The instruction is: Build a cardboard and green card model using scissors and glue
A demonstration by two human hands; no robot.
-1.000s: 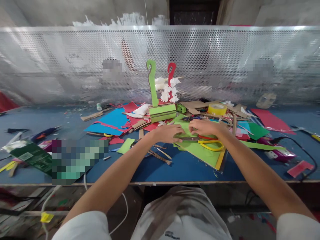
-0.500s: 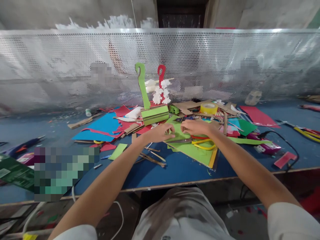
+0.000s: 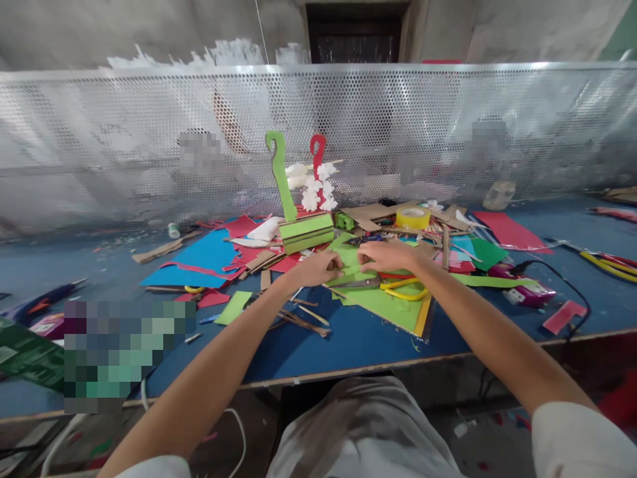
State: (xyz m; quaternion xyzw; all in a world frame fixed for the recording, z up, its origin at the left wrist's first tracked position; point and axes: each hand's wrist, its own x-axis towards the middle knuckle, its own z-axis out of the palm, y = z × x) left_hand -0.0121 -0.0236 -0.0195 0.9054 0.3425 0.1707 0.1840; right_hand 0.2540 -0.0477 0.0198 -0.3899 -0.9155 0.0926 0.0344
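My left hand (image 3: 318, 266) and my right hand (image 3: 385, 254) meet over a small light green paper piece (image 3: 350, 267) on the blue table (image 3: 348, 338). Both hands have their fingers pinched on that piece, close together. Under it lies a larger green sheet (image 3: 385, 302) on a yellow-edged board. Yellow-handled scissors (image 3: 398, 289) lie on the sheet just below my right wrist. Behind the hands stands a green cardboard block (image 3: 306, 232) with a green hook shape (image 3: 279, 174) and a red hook shape (image 3: 317, 151) with white paper flowers.
A yellow tape roll (image 3: 413, 216) sits at the back right among cardboard strips. Blue and red sheets (image 3: 204, 255) lie at the left. A pink glue gun with black cable (image 3: 520, 287) lies at the right. A perforated metal screen (image 3: 149, 146) closes the far side.
The view has shifted slightly, so everything sits a little left. My hands stay together on the green piece, fingers drawn closer over it.
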